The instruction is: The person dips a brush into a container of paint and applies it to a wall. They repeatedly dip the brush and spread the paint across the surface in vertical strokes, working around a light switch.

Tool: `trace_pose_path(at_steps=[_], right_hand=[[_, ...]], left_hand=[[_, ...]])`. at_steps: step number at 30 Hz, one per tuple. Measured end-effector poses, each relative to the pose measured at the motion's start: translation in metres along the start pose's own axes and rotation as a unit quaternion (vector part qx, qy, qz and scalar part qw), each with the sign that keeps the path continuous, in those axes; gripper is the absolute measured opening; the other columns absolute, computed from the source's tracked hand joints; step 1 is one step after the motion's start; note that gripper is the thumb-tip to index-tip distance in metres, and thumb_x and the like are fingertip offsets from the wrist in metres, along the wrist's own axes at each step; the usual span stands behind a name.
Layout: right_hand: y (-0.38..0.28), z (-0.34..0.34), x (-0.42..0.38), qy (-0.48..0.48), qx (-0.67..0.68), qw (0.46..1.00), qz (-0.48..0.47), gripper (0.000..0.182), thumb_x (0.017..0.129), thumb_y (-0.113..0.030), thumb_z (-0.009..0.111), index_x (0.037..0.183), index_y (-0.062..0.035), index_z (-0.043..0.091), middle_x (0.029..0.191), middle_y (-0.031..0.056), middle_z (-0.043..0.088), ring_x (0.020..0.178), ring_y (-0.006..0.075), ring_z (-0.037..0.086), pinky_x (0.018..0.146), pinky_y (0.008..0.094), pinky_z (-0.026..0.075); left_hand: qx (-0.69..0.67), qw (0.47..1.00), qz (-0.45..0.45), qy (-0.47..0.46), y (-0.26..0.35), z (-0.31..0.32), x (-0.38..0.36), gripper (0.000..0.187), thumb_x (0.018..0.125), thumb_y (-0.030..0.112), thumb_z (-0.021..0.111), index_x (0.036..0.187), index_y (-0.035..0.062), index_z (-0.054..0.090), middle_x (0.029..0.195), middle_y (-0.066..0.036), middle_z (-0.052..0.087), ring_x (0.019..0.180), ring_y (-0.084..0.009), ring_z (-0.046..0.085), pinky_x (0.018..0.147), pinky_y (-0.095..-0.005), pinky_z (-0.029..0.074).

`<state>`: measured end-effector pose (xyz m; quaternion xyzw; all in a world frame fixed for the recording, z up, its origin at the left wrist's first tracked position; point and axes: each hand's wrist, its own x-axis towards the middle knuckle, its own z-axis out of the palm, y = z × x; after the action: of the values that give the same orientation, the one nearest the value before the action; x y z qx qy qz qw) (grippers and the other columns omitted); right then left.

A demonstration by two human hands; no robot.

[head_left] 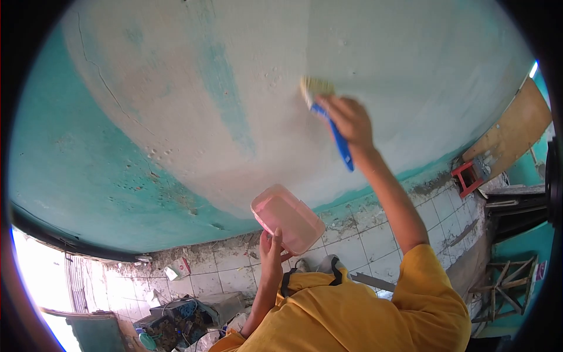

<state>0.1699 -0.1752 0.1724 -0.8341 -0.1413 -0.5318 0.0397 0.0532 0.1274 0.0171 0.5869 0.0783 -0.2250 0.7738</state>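
My right hand [347,120] is closed around a paint brush [342,145] with a blue handle. Its pale bristles are against the wall [270,53], which is whitish over turquoise, with a greyer area to the right. Lower down, my left hand [272,252] grips the near edge of a pink plastic container [288,220], thumb on the inside. The container is tilted with its opening in view, and pinkish material shows inside it.
Dirty white floor tiles [375,243] run along the wall's base. A red stool [467,179] stands at the right, near a brown board [516,126]. A wooden frame [505,287] is at lower right. Cluttered items [176,322] lie at lower left.
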Motion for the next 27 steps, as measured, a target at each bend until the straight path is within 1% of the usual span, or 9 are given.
trace_pose_path(at_steps=[2,4,7,11,14,16,20,25,27], right_hand=[[-0.008,0.034,-0.066,-0.075,0.025,0.997,0.009,0.038,0.086,-0.016,0.072,0.124,-0.0120,0.070,0.108,0.0027,0.069,0.095,0.0277,0.065,0.079,0.0414,0.051],[-0.021,0.049,-0.123,-0.251,0.056,0.965,0.046,0.034,0.090,-0.020,0.070,0.123,-0.0148,0.070,0.109,0.0024,0.068,0.096,0.0262,0.065,0.080,0.0414,0.052],[-0.026,0.047,-0.132,-0.317,0.101,0.940,0.071,0.031,0.089,-0.019,0.070,0.119,-0.0123,0.073,0.107,0.0021,0.070,0.092,0.0266,0.065,0.081,0.0392,0.053],[-0.008,0.027,-0.060,-0.195,0.096,0.975,0.044,0.033,0.087,-0.016,0.073,0.119,-0.0131,0.073,0.105,0.0033,0.071,0.091,0.0277,0.066,0.079,0.0394,0.054],[-0.010,-0.002,0.003,-0.139,0.056,0.988,0.038,0.034,0.086,-0.012,0.074,0.120,-0.0116,0.073,0.106,0.0038,0.072,0.090,0.0279,0.067,0.080,0.0399,0.055],[-0.013,-0.012,0.022,0.038,0.025,0.999,0.027,0.035,0.083,-0.008,0.074,0.118,-0.0089,0.073,0.106,0.0047,0.072,0.091,0.0279,0.067,0.080,0.0399,0.055],[-0.010,0.007,-0.014,0.016,0.007,1.000,0.022,0.037,0.082,-0.008,0.075,0.119,-0.0078,0.073,0.108,0.0050,0.072,0.093,0.0275,0.067,0.080,0.0408,0.054],[-0.025,0.067,-0.169,-0.129,0.055,0.988,0.068,0.041,0.085,-0.013,0.072,0.126,-0.0138,0.068,0.113,0.0015,0.068,0.097,0.0263,0.066,0.083,0.0415,0.051],[-0.032,0.070,-0.197,-0.258,0.080,0.960,0.078,0.040,0.084,-0.011,0.073,0.124,-0.0130,0.070,0.109,0.0042,0.070,0.094,0.0276,0.065,0.082,0.0408,0.051]], left_hand=[[-0.008,1.000,-0.003,0.000,0.001,0.001,-0.002,0.078,0.097,0.055,0.065,0.146,0.0008,0.037,0.128,-0.015,0.057,0.107,-0.0262,0.068,0.077,-0.0393,0.062],[-0.018,1.000,-0.003,-0.001,0.002,0.001,-0.003,0.077,0.098,0.053,0.065,0.146,0.0006,0.036,0.126,-0.014,0.057,0.105,-0.0247,0.068,0.075,-0.0397,0.063],[-0.012,1.000,-0.007,-0.008,0.003,-0.001,-0.003,0.076,0.098,0.051,0.066,0.146,0.0004,0.036,0.123,-0.014,0.058,0.101,-0.0226,0.068,0.074,-0.0397,0.063],[0.005,1.000,0.000,-0.002,0.001,-0.003,0.000,0.072,0.101,0.050,0.061,0.148,0.0012,0.036,0.132,-0.018,0.057,0.107,-0.0291,0.071,0.077,-0.0397,0.063],[-0.018,1.000,0.001,-0.004,0.005,-0.001,-0.004,0.077,0.098,0.051,0.066,0.147,0.0002,0.035,0.123,-0.014,0.060,0.096,-0.0212,0.069,0.072,-0.0372,0.063],[-0.027,1.000,-0.001,-0.002,0.004,0.000,-0.005,0.077,0.098,0.051,0.066,0.147,0.0004,0.035,0.124,-0.015,0.060,0.099,-0.0218,0.069,0.073,-0.0367,0.063],[-0.024,1.000,-0.003,0.015,0.000,-0.002,-0.006,0.075,0.099,0.050,0.065,0.146,0.0006,0.036,0.127,-0.015,0.059,0.103,-0.0226,0.069,0.074,-0.0374,0.064],[-0.006,1.000,-0.004,0.017,0.003,-0.007,-0.009,0.075,0.097,0.052,0.066,0.144,0.0000,0.039,0.130,-0.016,0.057,0.105,-0.0245,0.068,0.074,-0.0387,0.064],[-0.001,1.000,-0.001,0.018,0.003,-0.008,-0.008,0.076,0.097,0.053,0.066,0.144,-0.0001,0.039,0.130,-0.016,0.057,0.106,-0.0248,0.068,0.074,-0.0388,0.064]])
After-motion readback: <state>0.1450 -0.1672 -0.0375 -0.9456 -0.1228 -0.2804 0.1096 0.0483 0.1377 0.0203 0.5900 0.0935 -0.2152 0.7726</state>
